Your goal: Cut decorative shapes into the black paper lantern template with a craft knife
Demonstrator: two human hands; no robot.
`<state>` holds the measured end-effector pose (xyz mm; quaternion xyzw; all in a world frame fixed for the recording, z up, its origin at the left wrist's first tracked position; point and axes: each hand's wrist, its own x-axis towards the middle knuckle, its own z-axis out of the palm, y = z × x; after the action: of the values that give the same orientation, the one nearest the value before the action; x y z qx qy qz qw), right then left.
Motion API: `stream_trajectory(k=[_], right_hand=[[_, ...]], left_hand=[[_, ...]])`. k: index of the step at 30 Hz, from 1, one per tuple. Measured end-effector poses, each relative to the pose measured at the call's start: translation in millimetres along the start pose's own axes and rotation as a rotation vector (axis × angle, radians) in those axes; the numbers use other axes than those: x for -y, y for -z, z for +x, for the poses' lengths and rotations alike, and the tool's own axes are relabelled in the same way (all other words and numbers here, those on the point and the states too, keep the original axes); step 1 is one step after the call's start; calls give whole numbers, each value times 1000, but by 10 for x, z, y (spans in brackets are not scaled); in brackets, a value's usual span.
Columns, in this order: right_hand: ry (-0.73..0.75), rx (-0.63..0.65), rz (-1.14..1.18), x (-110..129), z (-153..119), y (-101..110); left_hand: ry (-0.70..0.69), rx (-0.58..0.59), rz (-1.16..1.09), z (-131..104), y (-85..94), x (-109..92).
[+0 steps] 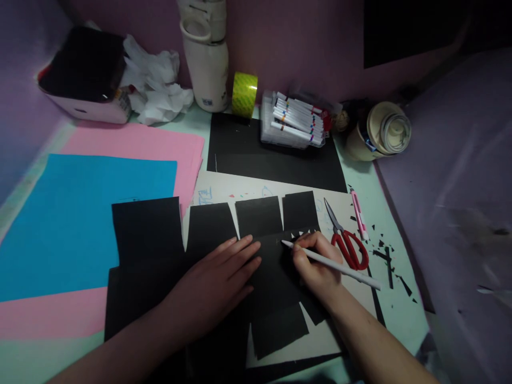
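Observation:
A cut black paper shape (160, 250) with several square flaps lies flat on the table in front of me. My left hand (216, 277) presses flat on its middle, fingers together and pointing right. My right hand (316, 264) grips a white pen (340, 268), its tip touching the black paper just right of my left fingertips, below a row of small cut notches.
Red-handled scissors (346, 242), a pink craft knife (359, 213) and black paper scraps (388, 258) lie to the right. Blue paper (80, 213) on pink paper (140, 141) covers the left. Behind: another black sheet (276, 160), marker box (296, 120), yellow tape roll (244, 94), white bottle (207, 58), jar (380, 130).

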<state>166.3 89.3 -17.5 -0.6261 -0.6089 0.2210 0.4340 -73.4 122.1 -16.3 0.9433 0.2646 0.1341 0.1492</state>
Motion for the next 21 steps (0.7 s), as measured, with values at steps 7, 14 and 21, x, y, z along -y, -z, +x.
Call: stream_trajectory(k=[7, 14, 21], right_hand=[[-15, 20, -8, -8, 0, 9], [-30, 45, 3, -34, -18, 20], [-21, 100, 15, -51, -37, 40]], left_hand=[[11, 6, -8, -9, -14, -3], [7, 4, -4, -11, -24, -1], [14, -2, -15, -13, -21, -5]])
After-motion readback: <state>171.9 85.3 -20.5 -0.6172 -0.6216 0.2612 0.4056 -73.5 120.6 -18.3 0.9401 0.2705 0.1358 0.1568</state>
